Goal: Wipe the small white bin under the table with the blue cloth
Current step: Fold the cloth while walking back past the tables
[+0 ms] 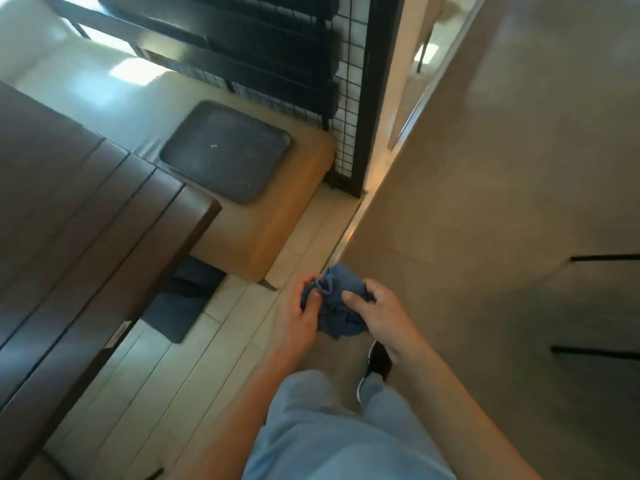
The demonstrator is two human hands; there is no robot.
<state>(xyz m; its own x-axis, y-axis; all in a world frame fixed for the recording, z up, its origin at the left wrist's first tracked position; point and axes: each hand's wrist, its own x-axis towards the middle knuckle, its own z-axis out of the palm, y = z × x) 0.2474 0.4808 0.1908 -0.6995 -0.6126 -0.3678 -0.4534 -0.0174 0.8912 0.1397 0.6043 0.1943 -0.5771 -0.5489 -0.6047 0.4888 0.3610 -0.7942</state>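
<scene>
**A:** Nearest you, what are your hands doing?

**B:** Your left hand (300, 318) and right hand (375, 306) both grip the blue cloth (334, 308), bunched between them in front of your legs, above the tiled floor (207, 341). You're standing, one dark shoe (378, 362) forward.

**A:** So the wiping?

**B:** Not begun, I'd judge. The cloth touches nothing but your hands.

**A:** And the small white bin?

**B:** You can't see it. Under the dark wooden table (86, 237) on your left only dark shapes show, too dim to name. Beyond sits a tan bench (277, 209) carrying a dark tray (225, 150), then a black wire-grid partition (349, 98). You'll likely need to crouch and find the bin first.
</scene>
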